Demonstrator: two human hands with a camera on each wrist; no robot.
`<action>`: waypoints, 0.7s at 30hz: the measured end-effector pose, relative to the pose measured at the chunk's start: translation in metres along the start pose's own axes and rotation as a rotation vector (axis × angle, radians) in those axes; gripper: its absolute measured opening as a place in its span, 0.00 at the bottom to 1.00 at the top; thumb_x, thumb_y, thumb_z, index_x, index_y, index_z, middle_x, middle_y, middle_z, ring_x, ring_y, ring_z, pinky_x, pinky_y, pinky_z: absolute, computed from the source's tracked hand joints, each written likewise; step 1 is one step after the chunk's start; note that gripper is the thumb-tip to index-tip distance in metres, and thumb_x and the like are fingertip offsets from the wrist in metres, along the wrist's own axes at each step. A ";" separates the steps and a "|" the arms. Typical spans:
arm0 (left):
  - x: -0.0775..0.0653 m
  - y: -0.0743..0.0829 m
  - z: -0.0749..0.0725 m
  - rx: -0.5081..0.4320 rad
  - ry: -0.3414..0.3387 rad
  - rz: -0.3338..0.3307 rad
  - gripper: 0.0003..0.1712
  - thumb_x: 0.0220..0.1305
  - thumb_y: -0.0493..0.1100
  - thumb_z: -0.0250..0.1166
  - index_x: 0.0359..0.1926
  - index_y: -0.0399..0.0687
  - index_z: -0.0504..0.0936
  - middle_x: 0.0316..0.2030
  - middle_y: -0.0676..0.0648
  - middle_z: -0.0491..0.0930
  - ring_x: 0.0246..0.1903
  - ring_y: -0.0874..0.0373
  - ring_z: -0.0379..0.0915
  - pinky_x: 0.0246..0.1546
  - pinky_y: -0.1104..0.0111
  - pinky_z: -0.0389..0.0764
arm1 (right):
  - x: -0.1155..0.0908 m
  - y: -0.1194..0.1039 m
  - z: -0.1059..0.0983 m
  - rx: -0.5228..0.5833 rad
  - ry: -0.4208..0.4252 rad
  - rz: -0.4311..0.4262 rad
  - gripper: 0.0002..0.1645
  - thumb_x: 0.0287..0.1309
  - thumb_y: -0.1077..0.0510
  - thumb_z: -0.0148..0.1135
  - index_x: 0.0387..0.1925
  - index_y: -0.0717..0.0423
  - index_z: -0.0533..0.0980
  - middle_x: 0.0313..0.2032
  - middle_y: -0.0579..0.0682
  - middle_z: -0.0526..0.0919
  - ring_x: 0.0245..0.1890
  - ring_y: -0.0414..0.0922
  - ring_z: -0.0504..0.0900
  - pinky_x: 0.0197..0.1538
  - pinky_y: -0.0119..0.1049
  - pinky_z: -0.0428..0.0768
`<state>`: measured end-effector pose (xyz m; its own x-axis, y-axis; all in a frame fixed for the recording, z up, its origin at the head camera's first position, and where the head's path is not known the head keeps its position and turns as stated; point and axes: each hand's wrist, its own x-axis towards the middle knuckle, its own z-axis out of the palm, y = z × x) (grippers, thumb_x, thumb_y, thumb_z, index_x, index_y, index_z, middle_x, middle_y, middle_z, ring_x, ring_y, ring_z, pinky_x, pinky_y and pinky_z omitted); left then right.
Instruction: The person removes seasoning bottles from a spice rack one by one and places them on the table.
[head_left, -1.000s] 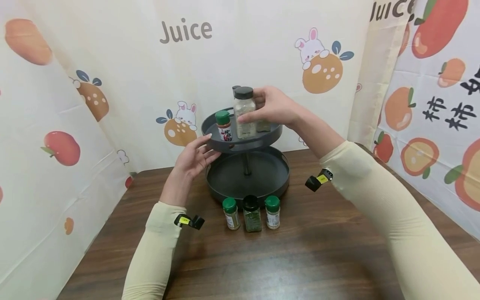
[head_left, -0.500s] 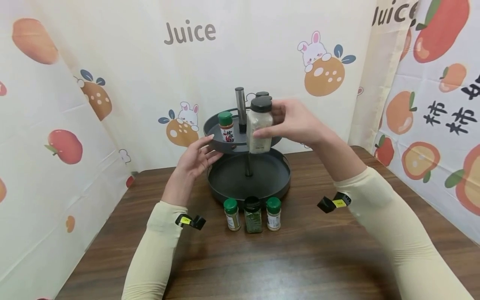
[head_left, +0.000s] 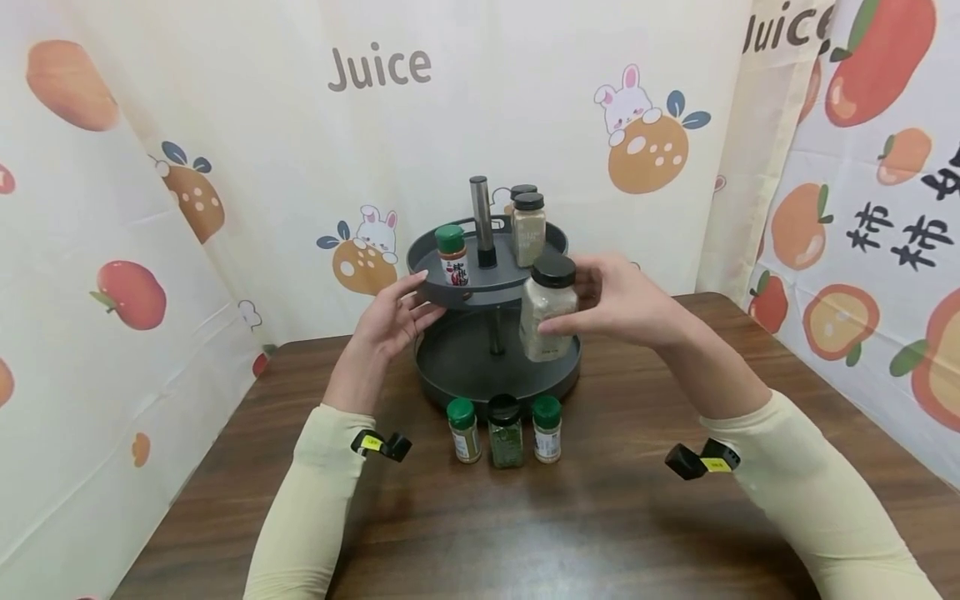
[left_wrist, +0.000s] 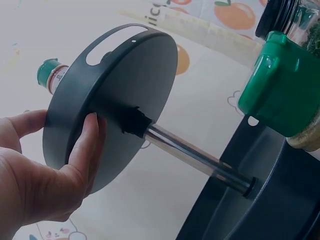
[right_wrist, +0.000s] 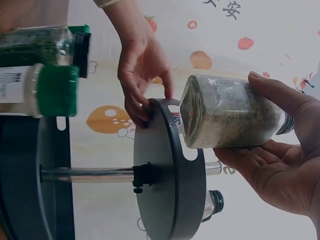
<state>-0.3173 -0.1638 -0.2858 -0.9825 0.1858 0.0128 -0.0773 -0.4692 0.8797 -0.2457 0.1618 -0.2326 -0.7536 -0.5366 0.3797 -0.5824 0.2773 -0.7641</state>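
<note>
My right hand (head_left: 626,300) grips a clear square spice jar (head_left: 547,312) with a black lid and pale, green-flecked contents. The jar hangs tilted in front of the upper tray's right edge, over the lower tray. At the left, my left hand (head_left: 390,321) holds the rim of the upper tray (left_wrist: 75,115) of a black two-tier rack, thumb at the wall and fingers beneath. On that tray stand a green-capped red spice bottle (head_left: 452,254) at the left and two black-lidded jars (head_left: 529,232) at the right, one partly hidden behind the other.
The lower tray (head_left: 450,358) sits on the wooden table (head_left: 480,533). Before it stand a green-capped bottle (head_left: 465,429), a black-capped jar of green herbs (head_left: 506,433) and another green-capped bottle (head_left: 547,429). The rack's metal post (head_left: 481,212) rises through the upper tray.
My right hand has carried the jar off the upper tray, to the right and down, uncovering the post and the jars behind. The left hand has stayed at the rim.
</note>
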 end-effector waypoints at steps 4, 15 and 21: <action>0.001 0.001 0.001 -0.008 -0.003 0.003 0.45 0.61 0.46 0.70 0.74 0.48 0.58 0.62 0.37 0.69 0.47 0.47 0.81 0.43 0.61 0.87 | -0.013 0.008 -0.001 -0.014 0.002 0.019 0.29 0.43 0.53 0.80 0.49 0.52 0.78 0.37 0.52 0.88 0.36 0.47 0.86 0.39 0.39 0.87; 0.001 0.003 0.000 0.023 -0.015 0.021 0.44 0.62 0.48 0.69 0.74 0.49 0.58 0.61 0.38 0.70 0.48 0.48 0.81 0.45 0.61 0.86 | -0.030 0.031 0.001 -0.042 0.003 0.043 0.31 0.43 0.52 0.80 0.50 0.53 0.76 0.39 0.53 0.86 0.38 0.45 0.85 0.41 0.37 0.88; 0.001 0.000 -0.002 0.009 -0.021 0.005 0.44 0.63 0.47 0.69 0.74 0.48 0.58 0.63 0.38 0.68 0.47 0.48 0.81 0.45 0.62 0.86 | -0.039 0.049 0.005 -0.029 -0.024 0.051 0.30 0.44 0.52 0.79 0.49 0.54 0.76 0.39 0.53 0.85 0.38 0.46 0.85 0.40 0.37 0.88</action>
<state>-0.3189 -0.1650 -0.2866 -0.9791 0.2016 0.0269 -0.0710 -0.4627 0.8837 -0.2433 0.1924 -0.2876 -0.7755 -0.5396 0.3278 -0.5520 0.3276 -0.7668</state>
